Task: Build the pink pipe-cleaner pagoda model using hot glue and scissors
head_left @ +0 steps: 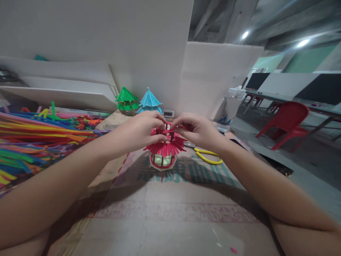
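A small red pavilion model (164,151) made of straw pieces stands on the cardboard-covered table (170,213). My left hand (141,129) is closed, its fingers pinching the top of the model from the left. My right hand (195,129) pinches the same top from the right, fingertips pressed together on a red straw piece. The model's upper part is partly hidden by both hands.
A green pavilion model (126,101) and a blue pavilion model (149,101) stand at the back by the white wall. Colourful straws (39,135) pile up at the left. Yellow-handled scissors (207,156) and a water bottle (229,106) are to the right. Red chairs (287,122) stand beyond.
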{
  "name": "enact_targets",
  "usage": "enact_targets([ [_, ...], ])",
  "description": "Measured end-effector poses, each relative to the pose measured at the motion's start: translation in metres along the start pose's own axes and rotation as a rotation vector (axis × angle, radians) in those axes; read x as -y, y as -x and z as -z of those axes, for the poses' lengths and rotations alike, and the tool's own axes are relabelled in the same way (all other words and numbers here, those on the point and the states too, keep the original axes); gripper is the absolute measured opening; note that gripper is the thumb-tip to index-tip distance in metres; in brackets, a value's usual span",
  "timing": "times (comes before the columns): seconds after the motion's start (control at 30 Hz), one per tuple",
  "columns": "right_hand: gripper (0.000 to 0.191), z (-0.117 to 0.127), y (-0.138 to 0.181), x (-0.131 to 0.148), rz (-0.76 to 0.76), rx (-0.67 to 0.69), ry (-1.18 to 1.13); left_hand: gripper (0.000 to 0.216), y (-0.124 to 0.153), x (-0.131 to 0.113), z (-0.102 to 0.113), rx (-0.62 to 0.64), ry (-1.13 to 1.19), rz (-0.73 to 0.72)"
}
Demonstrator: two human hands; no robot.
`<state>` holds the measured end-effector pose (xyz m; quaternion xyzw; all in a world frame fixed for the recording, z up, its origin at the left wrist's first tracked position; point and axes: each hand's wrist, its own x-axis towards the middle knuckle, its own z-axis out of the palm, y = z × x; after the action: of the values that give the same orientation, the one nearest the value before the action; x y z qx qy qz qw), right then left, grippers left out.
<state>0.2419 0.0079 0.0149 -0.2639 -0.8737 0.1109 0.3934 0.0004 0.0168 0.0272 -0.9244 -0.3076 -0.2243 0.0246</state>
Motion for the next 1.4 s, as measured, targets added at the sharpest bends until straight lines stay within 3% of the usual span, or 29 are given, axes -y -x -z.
enact_targets([
  [0.4, 0.018, -0.003, 0.0, -0.003, 0.019, 0.007, 0.008, 0.041, -0.001, -0.002, 0.01, 0.071, 0.103, 0.034],
  [0.53, 0.018, -0.003, 0.0, -0.003, 0.019, 0.015, 0.006, 0.046, -0.001, -0.005, 0.014, 0.04, 0.165, 0.094],
  [0.9, 0.021, 0.0, 0.001, -0.004, -0.002, 0.021, 0.051, 0.039, -0.002, -0.009, 0.012, 0.003, 0.123, 0.099],
  [1.4, 0.024, 0.0, 0.0, -0.003, 0.033, 0.055, 0.076, 0.046, -0.002, -0.008, 0.012, 0.013, 0.101, 0.104],
])
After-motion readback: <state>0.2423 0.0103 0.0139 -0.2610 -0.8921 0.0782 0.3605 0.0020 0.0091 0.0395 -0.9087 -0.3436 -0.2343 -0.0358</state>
